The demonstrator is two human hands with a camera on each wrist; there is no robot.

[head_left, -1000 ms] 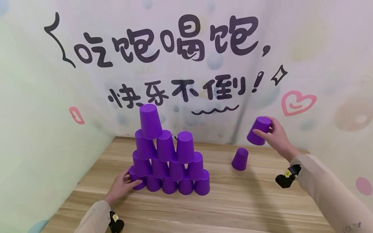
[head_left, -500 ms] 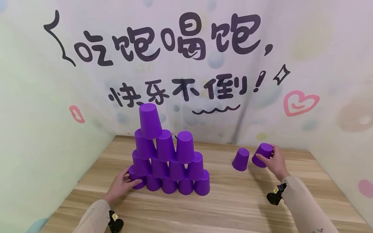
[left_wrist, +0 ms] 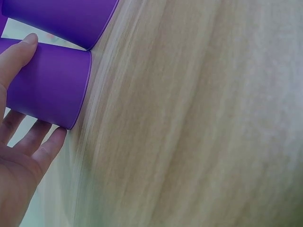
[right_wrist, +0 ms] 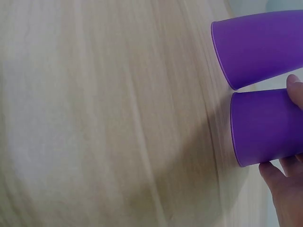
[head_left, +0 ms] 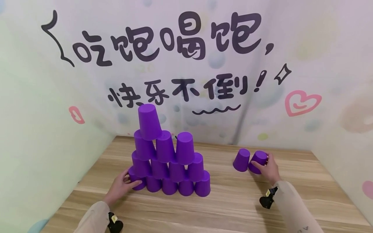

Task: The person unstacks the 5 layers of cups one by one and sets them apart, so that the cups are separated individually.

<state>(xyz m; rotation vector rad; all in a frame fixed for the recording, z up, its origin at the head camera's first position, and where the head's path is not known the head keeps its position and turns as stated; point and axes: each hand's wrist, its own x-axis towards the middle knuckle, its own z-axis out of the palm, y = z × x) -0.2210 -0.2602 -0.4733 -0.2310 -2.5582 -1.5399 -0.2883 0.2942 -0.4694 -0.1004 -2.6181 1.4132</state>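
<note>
Purple cups, all upside down, form a stepped stack [head_left: 160, 170] left of centre in the head view, with a single cup [head_left: 149, 122] on top at the left. My left hand [head_left: 120, 186] holds the leftmost bottom-row cup [left_wrist: 49, 82], thumb across its front and fingertips on its opposite side. At the right, my right hand [head_left: 269, 169] grips another purple cup [right_wrist: 267, 127] between thumb and fingers. That cup's rim is down at the tabletop, right beside a free-standing purple cup [head_left: 241, 160] on its left.
The wooden table [head_left: 221, 207] runs back to a wall hanging [head_left: 256, 124] with large black lettering. Bare tabletop lies between the stack and the right-hand pair. Side walls [head_left: 52, 155] flank the table.
My right hand has brought its cup down from the air and then leftward, close beside the free-standing cup. My left hand has stayed at the stack's bottom-left cup.
</note>
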